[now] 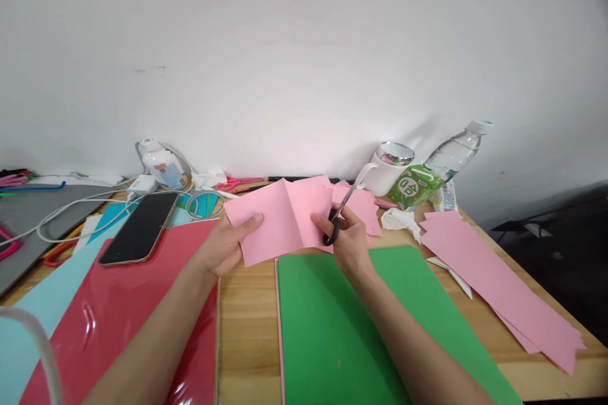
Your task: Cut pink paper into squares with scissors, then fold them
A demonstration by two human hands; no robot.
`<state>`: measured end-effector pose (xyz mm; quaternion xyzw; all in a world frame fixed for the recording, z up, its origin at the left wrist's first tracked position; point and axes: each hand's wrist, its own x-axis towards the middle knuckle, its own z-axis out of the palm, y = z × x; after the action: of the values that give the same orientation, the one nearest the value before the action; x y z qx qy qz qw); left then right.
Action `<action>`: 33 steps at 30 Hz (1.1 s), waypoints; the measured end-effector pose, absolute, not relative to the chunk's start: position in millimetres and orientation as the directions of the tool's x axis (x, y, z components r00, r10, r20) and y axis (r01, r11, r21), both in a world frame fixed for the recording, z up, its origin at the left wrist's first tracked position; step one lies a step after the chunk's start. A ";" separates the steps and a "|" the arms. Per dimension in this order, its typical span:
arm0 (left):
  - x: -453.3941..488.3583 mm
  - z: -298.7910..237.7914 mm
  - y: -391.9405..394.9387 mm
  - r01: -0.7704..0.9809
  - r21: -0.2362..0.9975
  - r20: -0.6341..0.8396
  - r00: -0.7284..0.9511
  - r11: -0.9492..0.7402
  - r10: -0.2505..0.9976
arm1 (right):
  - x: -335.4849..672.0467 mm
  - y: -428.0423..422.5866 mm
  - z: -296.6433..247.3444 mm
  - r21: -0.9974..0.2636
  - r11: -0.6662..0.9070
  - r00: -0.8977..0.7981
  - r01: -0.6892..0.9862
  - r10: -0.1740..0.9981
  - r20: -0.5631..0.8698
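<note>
My left hand [223,243] pinches the left edge of a creased pink paper sheet [280,218], thumb on top, and holds it above the wooden table [247,329]. My right hand [349,237] is closed through the black handles of a pair of scissors [339,212]. The silver blades point up and away at the sheet's right edge. Below both hands lies a large green sheet [342,329].
A red glossy folder [137,316] with a black phone [140,228] lies at the left, beside light blue paper [42,310] and white cables [85,205]. Pink strips [498,285] lie at the right. A white mug [387,171], plastic bottle [446,161], small bottle [161,164] and crumpled tissue [399,218] stand by the wall.
</note>
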<state>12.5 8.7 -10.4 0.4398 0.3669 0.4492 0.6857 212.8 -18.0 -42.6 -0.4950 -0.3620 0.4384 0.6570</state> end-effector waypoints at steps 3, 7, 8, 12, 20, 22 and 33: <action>11.3 -16.8 14.8 -0.178 0.980 -0.070 0.087 0.085 0.994 | 224.5 -14.3 -40.8 -0.973 0.147 0.408 -0.178 0.911 0.063; 9.6 -20.4 18.8 -0.060 0.995 -0.082 -0.012 0.081 0.997 | 238.0 -8.9 -43.5 -0.980 0.162 0.466 -0.118 0.880 0.089; 9.3 -19.4 18.1 -0.085 0.991 -0.098 0.016 0.099 0.995 | 239.2 -8.2 -44.6 -0.980 0.165 0.469 -0.113 0.878 0.093; 6.6 -14.3 14.3 -0.195 0.965 -0.136 0.208 0.177 0.969 | 237.4 -7.6 -47.3 -0.972 0.180 0.479 -0.152 0.873 0.087; 5.8 -20.8 18.9 -0.098 0.987 -0.117 0.102 0.127 0.988 | 239.4 -7.8 -44.3 -0.972 0.193 0.514 -0.135 0.852 0.098; 5.7 -19.0 19.2 -0.089 0.989 -0.114 0.057 0.118 0.992 | 239.6 -7.9 -43.8 -0.972 0.200 0.506 -0.120 0.855 0.114; 2.5 -9.8 14.8 -0.076 0.973 -0.188 0.294 0.219 0.937 | 238.8 -6.1 -46.8 -0.963 0.203 0.536 -0.179 0.841 0.078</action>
<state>2.5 14.8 -9.8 0.4847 0.4444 0.3946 0.6417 238.8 -6.1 -46.8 -0.5181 -0.3194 0.3606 0.7067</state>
